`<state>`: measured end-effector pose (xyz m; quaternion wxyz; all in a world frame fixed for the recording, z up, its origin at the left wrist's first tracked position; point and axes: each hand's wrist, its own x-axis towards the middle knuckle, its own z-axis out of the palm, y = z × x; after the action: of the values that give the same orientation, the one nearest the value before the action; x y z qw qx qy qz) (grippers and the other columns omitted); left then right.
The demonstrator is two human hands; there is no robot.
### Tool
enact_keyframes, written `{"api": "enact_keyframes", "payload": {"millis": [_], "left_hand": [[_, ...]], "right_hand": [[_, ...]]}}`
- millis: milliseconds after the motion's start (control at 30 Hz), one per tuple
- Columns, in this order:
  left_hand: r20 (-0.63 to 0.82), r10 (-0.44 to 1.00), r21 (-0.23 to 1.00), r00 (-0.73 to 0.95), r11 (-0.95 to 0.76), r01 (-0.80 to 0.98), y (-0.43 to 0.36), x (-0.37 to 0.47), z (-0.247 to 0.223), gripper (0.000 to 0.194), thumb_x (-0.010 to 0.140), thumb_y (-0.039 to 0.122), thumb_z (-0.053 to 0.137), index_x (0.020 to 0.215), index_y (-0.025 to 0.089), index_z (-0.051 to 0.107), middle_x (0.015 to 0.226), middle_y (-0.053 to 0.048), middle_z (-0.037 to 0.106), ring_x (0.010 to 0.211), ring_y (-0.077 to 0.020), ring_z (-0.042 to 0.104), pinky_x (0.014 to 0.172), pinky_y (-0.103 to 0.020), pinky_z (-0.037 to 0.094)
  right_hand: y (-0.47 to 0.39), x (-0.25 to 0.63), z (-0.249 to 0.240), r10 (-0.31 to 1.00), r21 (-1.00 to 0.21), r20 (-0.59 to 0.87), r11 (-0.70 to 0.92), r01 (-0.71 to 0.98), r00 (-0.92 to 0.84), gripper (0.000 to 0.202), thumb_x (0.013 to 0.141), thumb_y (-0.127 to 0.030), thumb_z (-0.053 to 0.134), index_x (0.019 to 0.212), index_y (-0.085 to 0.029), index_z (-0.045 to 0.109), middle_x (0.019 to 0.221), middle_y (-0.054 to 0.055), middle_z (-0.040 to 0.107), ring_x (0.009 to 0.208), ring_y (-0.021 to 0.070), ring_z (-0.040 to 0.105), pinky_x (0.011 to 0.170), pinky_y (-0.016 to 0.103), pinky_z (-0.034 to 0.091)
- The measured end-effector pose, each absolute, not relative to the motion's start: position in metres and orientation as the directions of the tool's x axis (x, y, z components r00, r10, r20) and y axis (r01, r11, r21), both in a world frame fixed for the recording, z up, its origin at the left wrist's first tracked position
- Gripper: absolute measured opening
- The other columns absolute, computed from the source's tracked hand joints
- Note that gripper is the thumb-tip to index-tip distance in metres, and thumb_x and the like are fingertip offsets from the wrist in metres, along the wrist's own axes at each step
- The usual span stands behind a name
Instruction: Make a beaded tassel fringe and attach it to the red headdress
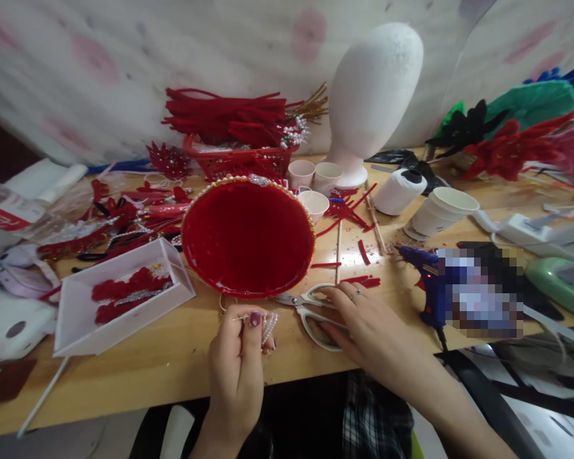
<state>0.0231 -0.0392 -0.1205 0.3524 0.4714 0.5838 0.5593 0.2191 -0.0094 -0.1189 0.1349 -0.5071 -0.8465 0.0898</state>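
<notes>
My left hand (239, 357) is closed in a pinch on a strand of white pearl beads (269, 328) near the table's front. Just behind it rests a round, hollow red velvet piece (249, 236), its rim trimmed with gold and pearl beads and a silvery ornament at the back. My right hand (358, 312) grips the pale handles of a pair of scissors (310, 317), with fingers at the upper loop and thumb by the lower one. The scissors' blades point left, and their tips reach the velvet piece's front edge.
Left stands a white box (124, 331) with red trimmings. A red basket (242, 164) of red stems, a white foam head (375, 95) and paper cups (328, 177) are behind. Rightward are a thread cone (396, 192), a larger cup (442, 213) and a blue glue gun (425, 280).
</notes>
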Motion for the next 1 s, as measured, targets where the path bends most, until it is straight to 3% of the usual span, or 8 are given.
{"api": "enact_keyframes", "payload": {"millis": [100, 200, 333, 467, 567, 633, 733, 1000], "left_hand": [[0.113, 0.938, 0.982, -0.328, -0.056, 0.179, -0.042, 0.018, -0.119, 0.032, 0.098, 0.045, 0.049, 0.082, 0.020, 0.060, 0.057, 0.004, 0.055, 0.052, -0.0112, 0.052, 0.051, -0.020, 0.043], [0.117, 0.930, 0.979, -0.348, -0.049, 0.198, -0.044, 0.014, -0.118, 0.030, 0.098, 0.042, 0.048, 0.081, 0.021, 0.060, 0.057, 0.004, 0.054, 0.051, -0.0106, 0.050, 0.051, -0.019, 0.042], [0.133, 0.910, 0.976, -0.392, -0.051, 0.213, -0.044, 0.016, -0.112, 0.026, 0.097, 0.040, 0.050, 0.081, 0.022, 0.061, 0.069, 0.001, 0.064, 0.063, -0.0132, 0.059, 0.060, -0.021, 0.046], [0.141, 0.896, 0.970, -0.421, -0.039, 0.242, -0.046, 0.024, -0.104, 0.024, 0.096, 0.037, 0.050, 0.080, 0.023, 0.061, 0.067, 0.001, 0.066, 0.061, -0.0142, 0.060, 0.055, -0.023, 0.043], [0.234, 0.892, 0.933, -0.386, -0.094, 0.348, -0.049, 0.028, -0.100, 0.020, 0.095, 0.033, 0.052, 0.079, 0.023, 0.061, 0.068, 0.000, 0.069, 0.060, -0.0150, 0.063, 0.055, -0.025, 0.042], [0.290, 0.886, 0.909, -0.361, -0.137, 0.393, -0.051, 0.030, -0.098, 0.017, 0.094, 0.027, 0.052, 0.080, 0.023, 0.060, 0.068, 0.000, 0.070, 0.061, -0.0150, 0.064, 0.057, -0.025, 0.043], [0.324, 0.886, 0.894, -0.332, -0.172, 0.413, -0.053, 0.035, -0.094, 0.015, 0.094, 0.023, 0.052, 0.081, 0.024, 0.059, 0.063, 0.002, 0.067, 0.055, -0.0137, 0.062, 0.056, -0.024, 0.044], [0.383, 0.898, 0.851, -0.215, -0.253, 0.461, -0.061, 0.042, -0.085, 0.018, 0.096, 0.018, 0.044, 0.082, 0.023, 0.056, 0.060, 0.005, 0.063, 0.052, -0.0116, 0.061, 0.053, -0.022, 0.043]], "right_hand": [[-0.005, 0.221, -0.111, 0.853, -0.300, 0.160, 0.521, 0.799, -0.496, 0.011, 0.089, -0.023, 0.062, 0.099, -0.020, 0.066, 0.090, 0.010, 0.070, 0.080, 0.0292, 0.069, 0.069, 0.044, 0.057], [-0.014, 0.242, -0.095, 0.824, -0.352, 0.177, 0.564, 0.747, -0.538, 0.015, 0.092, -0.036, 0.061, 0.095, -0.023, 0.067, 0.084, 0.007, 0.074, 0.071, 0.0267, 0.072, 0.062, 0.039, 0.059], [-0.040, 0.283, -0.087, 0.819, -0.496, 0.127, 0.541, 0.679, -0.560, 0.025, 0.089, -0.033, 0.065, 0.114, -0.028, 0.064, 0.086, 0.002, 0.078, 0.061, 0.0196, 0.073, 0.051, 0.025, 0.059], [-0.057, 0.293, -0.099, 0.820, -0.562, 0.052, 0.496, 0.662, -0.570, 0.036, 0.086, -0.032, 0.069, 0.121, -0.029, 0.058, 0.099, 0.004, 0.077, 0.080, 0.0223, 0.077, 0.060, 0.022, 0.064], [-0.060, 0.277, -0.107, 0.844, -0.535, 0.119, 0.498, 0.683, -0.522, 0.054, 0.075, -0.038, 0.080, 0.120, -0.026, 0.053, 0.094, 0.007, 0.077, 0.077, 0.0251, 0.077, 0.050, 0.023, 0.061], [-0.061, 0.264, -0.112, 0.873, -0.480, 0.192, 0.482, 0.733, -0.448, 0.040, 0.079, -0.037, 0.076, 0.109, -0.026, 0.053, 0.085, 0.006, 0.076, 0.067, 0.0237, 0.075, 0.043, 0.024, 0.057], [-0.063, 0.252, -0.116, 0.871, -0.416, 0.297, 0.487, 0.768, -0.391, 0.017, 0.086, -0.024, 0.062, 0.100, -0.026, 0.052, 0.078, 0.004, 0.073, 0.062, 0.0212, 0.072, 0.047, 0.025, 0.055], [-0.070, 0.242, -0.109, 0.845, -0.378, 0.362, 0.518, 0.767, -0.393, 0.016, 0.085, -0.031, 0.056, 0.093, -0.023, 0.046, 0.073, 0.003, 0.064, 0.054, 0.0162, 0.059, 0.049, 0.025, 0.047]]}}
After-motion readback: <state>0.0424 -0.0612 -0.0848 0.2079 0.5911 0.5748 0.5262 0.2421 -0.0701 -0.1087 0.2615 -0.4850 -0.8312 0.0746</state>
